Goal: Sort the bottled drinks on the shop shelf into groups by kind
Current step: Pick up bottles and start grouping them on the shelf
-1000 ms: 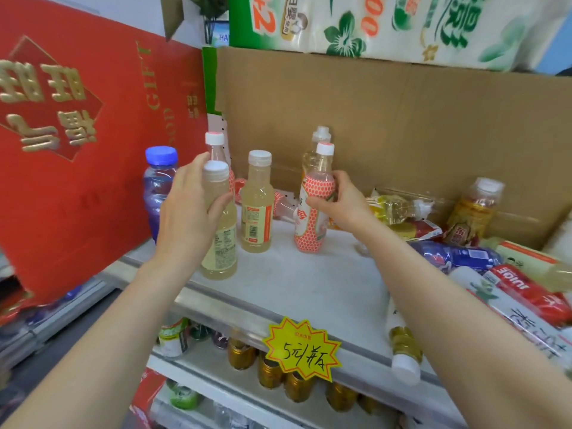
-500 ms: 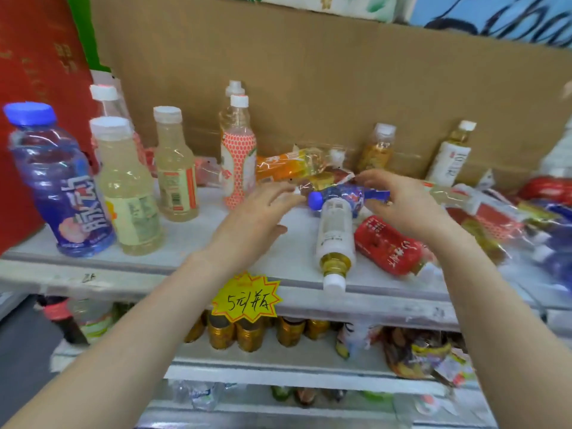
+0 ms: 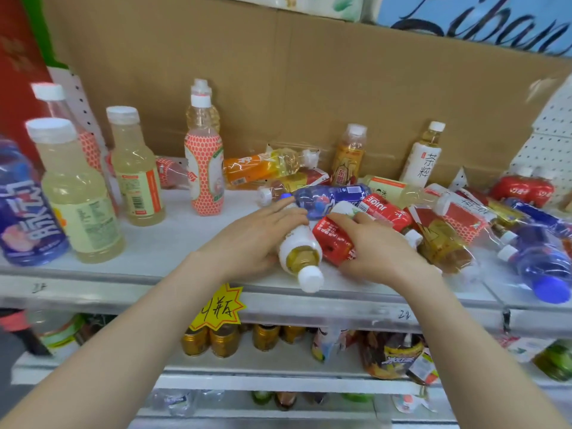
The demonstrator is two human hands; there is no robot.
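now left hand [image 3: 250, 239] rests flat on white bottle [image 3: 297, 239], right hand [image 3: 376, 249] grips red bottle [image 3: 332, 241].

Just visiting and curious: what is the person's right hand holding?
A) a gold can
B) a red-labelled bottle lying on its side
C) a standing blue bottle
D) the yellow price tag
B: the fingers of the right hand curl over the red-labelled bottle, which lies on its side on the shelf.

Bare forearms, uncovered as far as visible, end in a bare left hand [image 3: 247, 239] and right hand [image 3: 376, 250].
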